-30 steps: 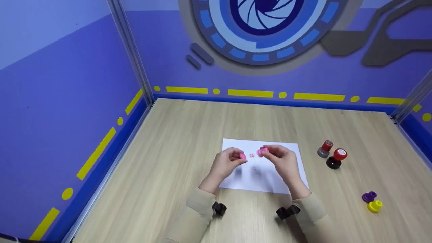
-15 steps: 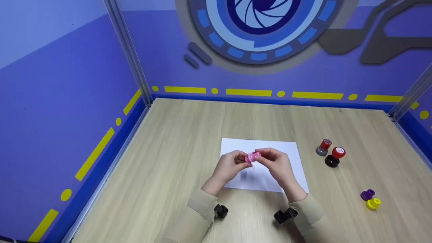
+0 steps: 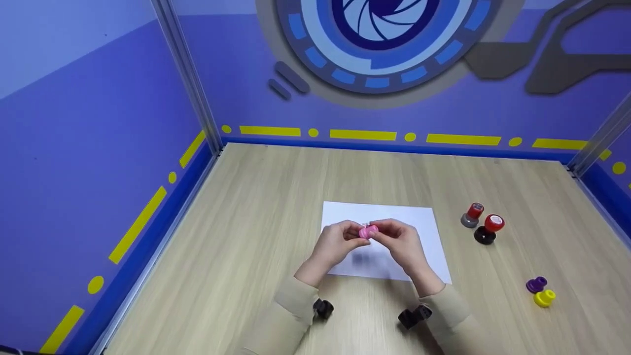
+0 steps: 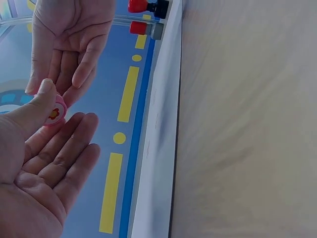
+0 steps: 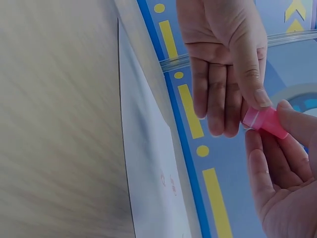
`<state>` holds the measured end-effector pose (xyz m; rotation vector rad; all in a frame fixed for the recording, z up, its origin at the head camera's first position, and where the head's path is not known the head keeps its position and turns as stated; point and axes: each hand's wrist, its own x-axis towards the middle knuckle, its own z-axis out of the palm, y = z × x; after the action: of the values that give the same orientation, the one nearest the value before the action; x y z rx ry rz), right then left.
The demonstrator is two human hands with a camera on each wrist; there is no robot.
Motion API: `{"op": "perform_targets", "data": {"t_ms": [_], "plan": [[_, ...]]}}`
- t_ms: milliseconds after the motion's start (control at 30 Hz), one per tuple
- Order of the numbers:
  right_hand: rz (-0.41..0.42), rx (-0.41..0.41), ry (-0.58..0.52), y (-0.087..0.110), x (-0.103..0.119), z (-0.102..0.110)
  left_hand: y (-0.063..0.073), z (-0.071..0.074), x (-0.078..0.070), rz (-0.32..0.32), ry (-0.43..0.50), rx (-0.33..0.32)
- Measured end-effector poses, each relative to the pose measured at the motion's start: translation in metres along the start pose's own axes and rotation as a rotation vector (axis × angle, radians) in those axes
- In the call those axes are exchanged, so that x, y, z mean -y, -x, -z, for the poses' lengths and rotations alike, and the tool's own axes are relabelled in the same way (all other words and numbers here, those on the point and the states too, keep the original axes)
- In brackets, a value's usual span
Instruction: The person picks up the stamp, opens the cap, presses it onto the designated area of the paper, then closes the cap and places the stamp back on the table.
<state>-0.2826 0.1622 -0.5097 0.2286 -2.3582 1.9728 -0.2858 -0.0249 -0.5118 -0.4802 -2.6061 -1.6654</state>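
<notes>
A small pink stamp (image 3: 368, 231) is held between both hands above a sheet of white paper (image 3: 416, 217). My left hand (image 3: 337, 244) pinches its wide capped end, and my right hand (image 3: 403, 244) grips the narrower handle between thumb and fingers. In the right wrist view a pale line rings the stamp (image 5: 267, 123) where cap and body meet. A red flower picture shows on the cap's face (image 4: 54, 115) in the left wrist view. Red print marks (image 5: 173, 184) are on the paper.
To the right stand two red-topped stamps, one with a grey base (image 3: 472, 215) and one with a black base (image 3: 489, 230). Nearer the front right are a purple stamp (image 3: 537, 284) and a yellow one (image 3: 544, 298). Printed walls enclose the wooden table (image 3: 256, 222).
The hands have come together over the paper. The pink cap and stamp body, apart a second ago, now meet as one piece. The head view has shifted slightly.
</notes>
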Motion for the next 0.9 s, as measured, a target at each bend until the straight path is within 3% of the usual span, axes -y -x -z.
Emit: {"op": "perform_targets", "data": {"t_ms": [233,433,567,733,800,900], "plan": [[-0.019,-0.006,0.022,0.002,-0.002,-0.002,0.002,-0.003,0.000,-0.024,-0.045,-0.040],[-0.009,-0.013,-0.014,-0.001,-0.001,0.001,0.000,-0.007,0.000,-0.074,-0.004,-0.062],[-0.015,-0.015,-0.009,-0.002,-0.001,0.004,0.000,-0.007,-0.001,-0.091,0.009,-0.051],[-0.017,-0.038,-0.012,-0.001,0.002,0.016,-0.001,-0.002,-0.001,-0.070,0.034,0.012],[-0.020,-0.053,-0.008,0.000,0.004,0.026,-0.001,0.001,0.000,-0.035,-0.029,0.034],[-0.029,-0.089,0.026,0.003,0.003,0.049,-0.001,0.007,0.002,0.059,-0.201,0.059]]}}
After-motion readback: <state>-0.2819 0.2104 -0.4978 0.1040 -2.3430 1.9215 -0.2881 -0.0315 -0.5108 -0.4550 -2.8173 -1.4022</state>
